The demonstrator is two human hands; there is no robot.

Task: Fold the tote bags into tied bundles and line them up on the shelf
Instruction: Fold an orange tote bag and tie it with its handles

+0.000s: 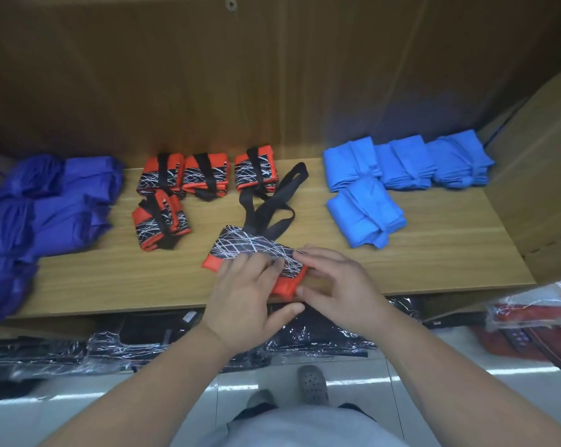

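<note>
A folded red tote bag (240, 250) with a black, white-lined band lies near the front edge of the wooden shelf (434, 253). Its black handles (269, 204) trail loose toward the back. My left hand (250, 295) presses on the fold's left part with fingers spread, thumb at the shelf edge. My right hand (340, 282) holds the fold's right end, fingers on top and thumb below. Several tied red bundles (195, 179) sit in a group behind and to the left.
Dark blue folded bags (46, 208) fill the shelf's left end; light blue bundles (401, 169) lie at the right. A cardboard wall (543, 175) closes the right side. Plastic-wrapped goods (143, 346) lie on the lower level, with my feet on the tiled floor below.
</note>
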